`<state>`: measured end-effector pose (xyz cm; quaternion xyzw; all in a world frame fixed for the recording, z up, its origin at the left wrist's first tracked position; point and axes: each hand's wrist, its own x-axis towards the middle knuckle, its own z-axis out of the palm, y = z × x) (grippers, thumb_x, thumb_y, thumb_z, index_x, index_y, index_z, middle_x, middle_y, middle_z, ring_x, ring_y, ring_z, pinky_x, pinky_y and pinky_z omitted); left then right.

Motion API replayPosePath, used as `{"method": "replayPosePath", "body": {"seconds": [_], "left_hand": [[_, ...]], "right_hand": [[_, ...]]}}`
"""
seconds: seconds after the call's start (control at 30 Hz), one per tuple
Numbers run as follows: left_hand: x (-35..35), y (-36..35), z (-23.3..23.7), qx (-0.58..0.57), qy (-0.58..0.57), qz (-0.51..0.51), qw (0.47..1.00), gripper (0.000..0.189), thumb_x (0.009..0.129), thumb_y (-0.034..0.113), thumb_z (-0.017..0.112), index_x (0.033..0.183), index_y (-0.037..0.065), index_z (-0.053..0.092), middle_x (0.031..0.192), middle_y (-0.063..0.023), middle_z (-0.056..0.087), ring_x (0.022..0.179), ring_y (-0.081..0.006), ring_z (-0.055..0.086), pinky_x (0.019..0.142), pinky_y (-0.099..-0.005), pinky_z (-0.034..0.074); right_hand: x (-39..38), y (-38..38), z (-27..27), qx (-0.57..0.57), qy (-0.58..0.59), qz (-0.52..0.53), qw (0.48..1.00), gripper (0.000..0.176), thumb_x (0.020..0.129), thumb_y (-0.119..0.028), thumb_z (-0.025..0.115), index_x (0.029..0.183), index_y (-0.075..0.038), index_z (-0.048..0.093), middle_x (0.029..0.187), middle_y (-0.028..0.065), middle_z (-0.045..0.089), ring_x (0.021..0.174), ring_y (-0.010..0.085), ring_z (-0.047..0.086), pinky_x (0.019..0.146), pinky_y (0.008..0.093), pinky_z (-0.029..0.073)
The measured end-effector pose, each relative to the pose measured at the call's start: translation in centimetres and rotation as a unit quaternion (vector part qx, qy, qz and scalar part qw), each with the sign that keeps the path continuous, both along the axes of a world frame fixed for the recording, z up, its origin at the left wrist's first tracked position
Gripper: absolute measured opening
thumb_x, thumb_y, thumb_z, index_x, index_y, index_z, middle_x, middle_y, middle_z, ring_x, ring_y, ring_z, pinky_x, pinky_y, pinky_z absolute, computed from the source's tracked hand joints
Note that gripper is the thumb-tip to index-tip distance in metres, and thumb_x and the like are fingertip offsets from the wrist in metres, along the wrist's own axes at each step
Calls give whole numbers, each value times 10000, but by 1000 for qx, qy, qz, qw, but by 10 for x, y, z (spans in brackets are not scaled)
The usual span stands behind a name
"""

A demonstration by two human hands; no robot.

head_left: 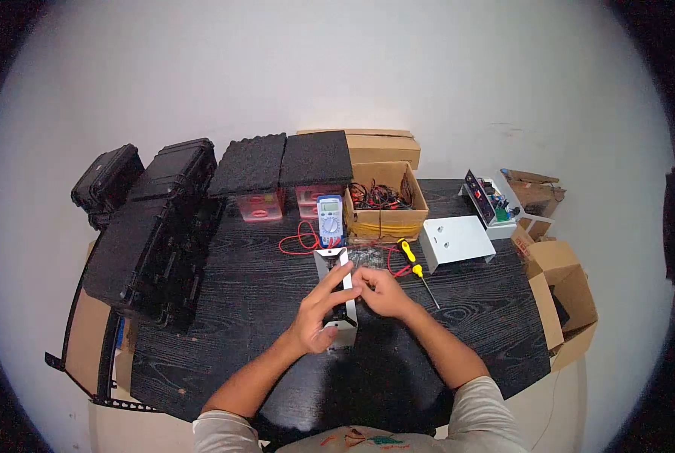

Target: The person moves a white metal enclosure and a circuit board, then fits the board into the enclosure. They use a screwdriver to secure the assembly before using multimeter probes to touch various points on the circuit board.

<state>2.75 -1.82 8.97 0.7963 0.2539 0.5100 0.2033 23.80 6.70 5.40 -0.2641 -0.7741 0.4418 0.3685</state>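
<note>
Clearly, the narrow white metal casing point(343, 338) was on the black wood-grain table point(262, 347), in front of the person and between the two hands. Its long axis ran away from the person, with the near end toward the body and the far end toward the digital multimeter point(331, 223), and its far end leaned slightly to the left. Its dark inner side was facing up, partly hidden by the fingers.

The left hand point(321, 311) was above the casing, with its fingers apart and reaching across it to the right. The right hand point(380, 291) was at the right long side, with its fingers bent; whether they were pinching something, I could not tell.

Beyond the casing was the multimeter, with red test leads point(297, 250) lying at its left. To the right were the yellow-handled screwdriver point(408, 253), its shaft pointing toward the near right, and the bent white metal cover point(460, 240)
</note>
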Motion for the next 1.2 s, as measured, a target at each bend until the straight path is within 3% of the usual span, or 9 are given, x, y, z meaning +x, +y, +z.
{"method": "replayPosePath", "body": {"seconds": [0.13,0.43,0.53,0.73,0.83,1.03,1.13,1.2], "left_hand": [[0,0,1,-2,-4,-1,1000,848,1001,714,361,1398,13,626,1587,-341,395,1484,-523,375,1236,-556,255],[1,-1,1,-10,0,3,1000,852,1001,722,355,1402,21,627,1589,-336,397,1483,-515,381,1237,-553,255],[1,0,0,-10,-2,3,1000,848,996,716,361,1403,21,627,1591,-336,394,1482,-515,383,1237,-553,255],[1,1,-3,-6,-1,3,1000,837,983,697,377,1403,17,624,1592,-336,394,1483,-517,381,1235,-550,262],[0,1,-1,-3,-1,2,1000,831,986,694,379,1402,16,624,1589,-339,396,1483,-518,381,1235,-552,262],[0,0,-1,-6,-1,2,1000,815,995,683,383,1398,17,626,1590,-341,393,1487,-520,373,1232,-553,266],[0,0,-3,-9,1,1,1000,814,996,682,381,1397,17,627,1590,-341,393,1488,-521,371,1231,-553,266],[0,0,-2,-7,1,2,1000,817,995,684,380,1396,17,628,1589,-340,394,1489,-520,370,1233,-554,264]], "right_hand": [[-1,3,-8,-44,3,17,999,191,1052,-167,592,945,-8,597,757,37,627,726,90,585,655,308,481],[2,3,0,48,-21,38,998,90,1013,-97,605,988,-12,588,785,26,622,724,93,572,663,292,476],[-3,-3,-1,-27,57,6,998,107,1021,-112,601,1055,-17,568,838,27,632,755,105,582,691,305,485],[-1,-4,2,-50,24,22,998,117,1025,-101,609,1090,-25,550,816,25,604,782,83,575,712,290,480],[0,-3,6,-7,-22,13,1000,107,1026,-101,607,1086,-29,556,803,28,606,756,83,580,691,292,481],[-1,-2,-2,32,9,-15,999,111,945,-86,645,1032,-40,594,766,16,619,660,85,583,587,291,465],[6,1,4,132,-66,-5,989,127,886,-64,665,997,-35,610,722,26,618,628,85,581,565,287,459],[2,-5,10,79,-38,-28,996,117,881,-70,667,978,-28,617,712,40,630,616,96,590,566,295,468]]}}
